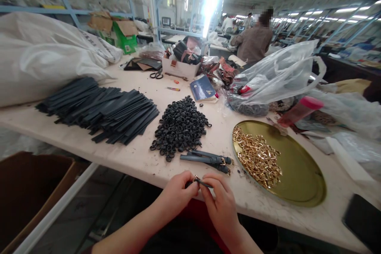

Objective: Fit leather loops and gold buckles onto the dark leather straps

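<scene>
The left hand (182, 185) and right hand (218, 194) are pinching a dark strap (204, 183) at the surface's (143, 162) near edge, their fingers partly hiding its buckle (196, 178). Farther off, crumpled plastic (276, 75) is obscuring its contents.

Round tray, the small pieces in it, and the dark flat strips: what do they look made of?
The round tray looks like smooth, gold-toned metal, going by its sheen, though plastic is possible. The small pieces look like polished gold-coloured metal: they glint sharply. The flat strips look like leather or imitation leather, matte and dark, with straight-cut edges.
</scene>
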Available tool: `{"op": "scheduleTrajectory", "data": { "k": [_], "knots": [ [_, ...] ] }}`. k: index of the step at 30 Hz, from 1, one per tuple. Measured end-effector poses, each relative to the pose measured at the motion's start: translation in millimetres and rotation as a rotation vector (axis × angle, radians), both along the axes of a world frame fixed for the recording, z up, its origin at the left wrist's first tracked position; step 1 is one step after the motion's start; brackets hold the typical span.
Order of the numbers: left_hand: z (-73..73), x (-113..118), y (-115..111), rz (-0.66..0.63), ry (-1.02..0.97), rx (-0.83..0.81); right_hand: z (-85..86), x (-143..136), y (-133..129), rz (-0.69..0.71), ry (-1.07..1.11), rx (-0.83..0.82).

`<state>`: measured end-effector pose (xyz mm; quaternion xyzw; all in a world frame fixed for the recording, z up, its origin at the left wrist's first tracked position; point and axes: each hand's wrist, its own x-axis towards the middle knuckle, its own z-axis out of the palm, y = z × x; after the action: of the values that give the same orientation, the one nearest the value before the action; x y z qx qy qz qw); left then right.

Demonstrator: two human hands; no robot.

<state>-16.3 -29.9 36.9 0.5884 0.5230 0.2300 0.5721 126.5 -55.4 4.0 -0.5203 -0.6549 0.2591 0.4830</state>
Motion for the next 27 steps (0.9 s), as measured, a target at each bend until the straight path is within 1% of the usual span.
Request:
{"op": "scheduleTrajectory", "data": {
  "k": [2, 3, 5, 6, 8, 10, 12, 13, 14, 15, 17, 18, 20, 22, 24, 25, 27],
  "knots": [
    [2.0, -1.5, 0.2, -0.035, 0.089, 0.103, 0.0, 3.2, 2.9, 0.009, 0.035, -0.154],
    [2.7, -2.5, 1.2, -0.068, 0.112, 0.122, 0.2, 4.1, 4.7, 0.020, 0.077, -0.251],
    [1.4, -4.6, 5.3, -0.123, 0.123, 0.103, 0.3, 4.2, 7.9, 0.068, 0.179, -0.410],
    [-1.2, -5.5, 8.1, -0.128, 0.117, 0.076, 0.3, 3.8, 9.2, 0.099, 0.229, -0.454],
    [-9.5, -6.5, 14.1, -0.092, 0.077, -0.009, 0.6, 3.6, 12.8, 0.150, 0.290, -0.484],
    [-18.8, -6.5, 19.5, -0.057, -0.003, -0.083, 2.3, 6.2, 21.0, 0.231, 0.278, -0.496],
    [-25.2, -6.1, 24.1, -0.066, -0.071, -0.068, 4.9, 13.4, 38.5, 0.331, 0.227, -0.518],
    [-27.0, -5.9, 26.4, -0.081, -0.077, -0.032, 5.8, 18.7, 51.7, 0.343, 0.188, -0.517],
    [-27.9, -5.9, 28.9, -0.088, -0.064, 0.005, 6.0, 25.0, 67.9, 0.310, 0.129, -0.494],
    [-28.4, -6.1, 31.8, -0.084, -0.040, 0.031, 5.2, 31.8, 86.7, 0.231, 0.066, -0.453],
    [-29.5, -6.8, 38.4, -0.054, 0.001, 0.044, 0.3, 45.2, 129.0, -0.015, -0.161, -0.295],
    [-30.5, -7.2, 42.0, -0.037, 0.010, 0.036, -3.4, 50.9, 150.7, -0.074, -0.205, -0.254],
    [-33.4, -8.0, 48.7, -0.017, 0.007, 0.005, -12.1, 58.6, 190.0, -0.112, -0.258, -0.209],
    [-36.6, -8.5, 54.4, 0.006, 0.003, -0.022, -20.1, 61.2, 218.9, -0.089, -0.276, -0.212],
    [-38.5, -8.9, 58.8, 0.036, 0.002, -0.034, -25.2, 60.2, 233.8, -0.067, -0.284, -0.233],
    [-38.6, -9.0, 60.7, 0.048, 0.000, -0.038, -26.1, 59.1, 235.7, -0.060, -0.279, -0.246],
    [-36.7, -8.9, 64.1, 0.070, -0.008, -0.035, -24.4, 55.8, 228.5, -0.050, -0.253, -0.277]
  ]
}}
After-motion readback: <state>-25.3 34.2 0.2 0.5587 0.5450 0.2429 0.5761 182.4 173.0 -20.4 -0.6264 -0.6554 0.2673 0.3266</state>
